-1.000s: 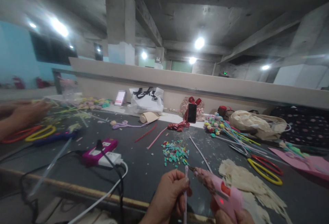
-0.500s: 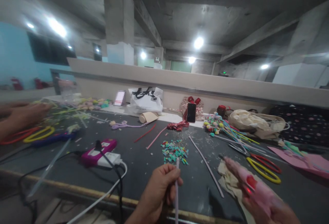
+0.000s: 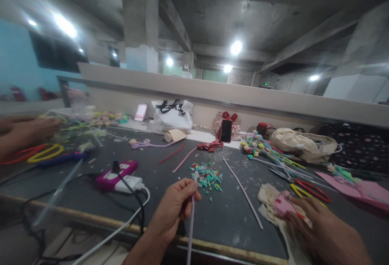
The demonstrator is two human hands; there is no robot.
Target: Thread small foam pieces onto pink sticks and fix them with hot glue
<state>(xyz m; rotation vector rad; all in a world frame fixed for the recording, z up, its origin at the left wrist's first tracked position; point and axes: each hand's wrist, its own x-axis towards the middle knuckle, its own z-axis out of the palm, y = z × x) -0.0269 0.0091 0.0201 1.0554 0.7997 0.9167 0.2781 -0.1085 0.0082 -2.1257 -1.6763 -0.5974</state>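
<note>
Your left hand [image 3: 174,200] pinches a lilac stem [image 3: 191,228] near its upper end, just beside the loose pile of small teal, red and yellow pieces [image 3: 208,179]. Your right hand [image 3: 323,224] is at the pink glue gun [image 3: 282,205], over the crumpled cream cloth [image 3: 266,195]; I cannot tell whether its fingers grip it. Beyond, the contents of the white carrier bag [image 3: 172,116] are hidden from you.

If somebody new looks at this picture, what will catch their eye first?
Probably the heap of mostly turquoise bits on the dark table, just beyond the left hand with its pale stick. Then the pink glue gun in the right hand, at the cream cloth.
</note>
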